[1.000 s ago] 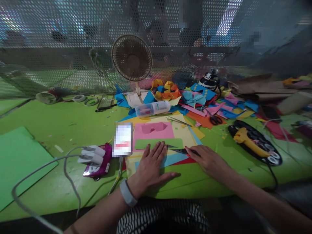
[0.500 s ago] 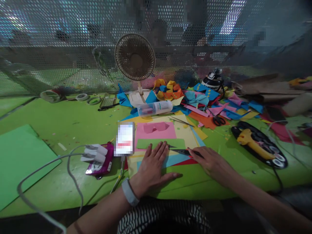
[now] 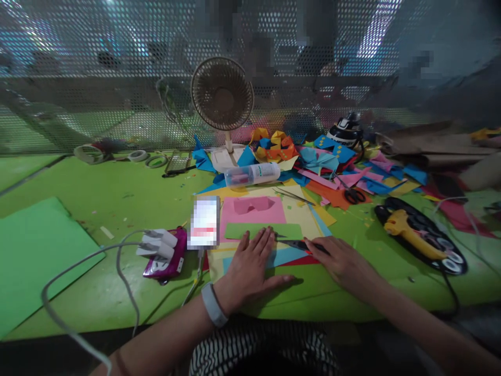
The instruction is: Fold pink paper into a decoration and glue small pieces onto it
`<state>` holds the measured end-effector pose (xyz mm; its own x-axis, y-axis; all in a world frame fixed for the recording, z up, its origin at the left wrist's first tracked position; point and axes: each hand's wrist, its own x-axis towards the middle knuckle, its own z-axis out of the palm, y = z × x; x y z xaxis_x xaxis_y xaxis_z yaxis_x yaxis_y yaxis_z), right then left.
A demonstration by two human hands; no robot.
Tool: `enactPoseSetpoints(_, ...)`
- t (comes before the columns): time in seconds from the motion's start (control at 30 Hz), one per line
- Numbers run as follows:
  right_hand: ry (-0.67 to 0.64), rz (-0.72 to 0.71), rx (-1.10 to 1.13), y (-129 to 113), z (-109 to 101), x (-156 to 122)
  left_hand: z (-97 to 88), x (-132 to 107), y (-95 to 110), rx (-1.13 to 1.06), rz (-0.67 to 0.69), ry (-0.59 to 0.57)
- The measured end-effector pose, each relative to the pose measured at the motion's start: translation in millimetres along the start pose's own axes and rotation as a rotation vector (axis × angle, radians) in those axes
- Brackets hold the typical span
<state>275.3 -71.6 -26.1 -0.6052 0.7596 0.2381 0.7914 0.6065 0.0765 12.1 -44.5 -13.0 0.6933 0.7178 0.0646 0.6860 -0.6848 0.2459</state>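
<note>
My left hand (image 3: 250, 266) lies flat and open on a stack of coloured paper sheets (image 3: 301, 216), its fingertips on a green paper strip (image 3: 262, 230) that lies over a pink sheet (image 3: 252, 210). My right hand (image 3: 340, 263) rests beside it, fingers closed on a thin dark tool (image 3: 295, 243) whose tip points at the strip's lower right edge. A phone (image 3: 204, 222) lies just left of the pink sheet.
A small fan (image 3: 222, 96) stands at the back with a lying bottle (image 3: 252, 174) before it. Paper scraps and scissors (image 3: 350, 192) crowd the back right. A yellow glue gun (image 3: 409, 234) rests on a dark tray. Chargers (image 3: 156, 245) with cable lie left, a green sheet (image 3: 35, 256) farther left.
Only the view has shifted slightly; both hands stay in place on the paper, the right still holding the dark tool.
</note>
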Motion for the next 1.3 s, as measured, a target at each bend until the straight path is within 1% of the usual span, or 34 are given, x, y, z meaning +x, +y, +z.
enactPoseSetpoints(0.1, -0.001, 0.005, -0.003, 3.7, -0.1, -3.0, -4.6, 1.2, 4.3, -0.015, 0.016, -0.011)
enactPoseSetpoints(0.17, -0.005, 0.008, -0.004, 4.3, -0.3, -4.3, -6.2, -1.4, 3.7, -0.003, -0.001, 0.007)
enactPoseSetpoints(0.27, -0.020, 0.017, -0.007, 2.6, 0.2, -4.3, -4.7, -8.6, -1.1, 0.032, -0.031, 0.024)
enactPoseSetpoints(0.4, -0.013, 0.005, -0.010, -1.6, 1.2, 1.5, -0.4, -14.4, -5.4, 0.060, -0.022, 0.019)
enactPoseSetpoints(0.57, 0.010, -0.019, -0.012, -4.1, 1.3, 9.2, 0.9, -13.4, -4.7, 0.071, -0.015, 0.044)
enactPoseSetpoints(0.83, 0.004, -0.023, 0.006, -4.3, -0.7, 2.3, 0.6, -14.4, -5.1, 0.069, -0.008, 0.042)
enactPoseSetpoints(1.07, 0.044, -0.017, 0.000, -12.9, -0.4, 15.6, 1.4, -15.0, -5.0, 0.050, -0.012, 0.042)
enactPoseSetpoints(1.3, 0.017, -0.030, 0.005, -16.5, -0.6, 8.8, -0.4, -14.4, -4.0, 0.030, -0.016, 0.018)
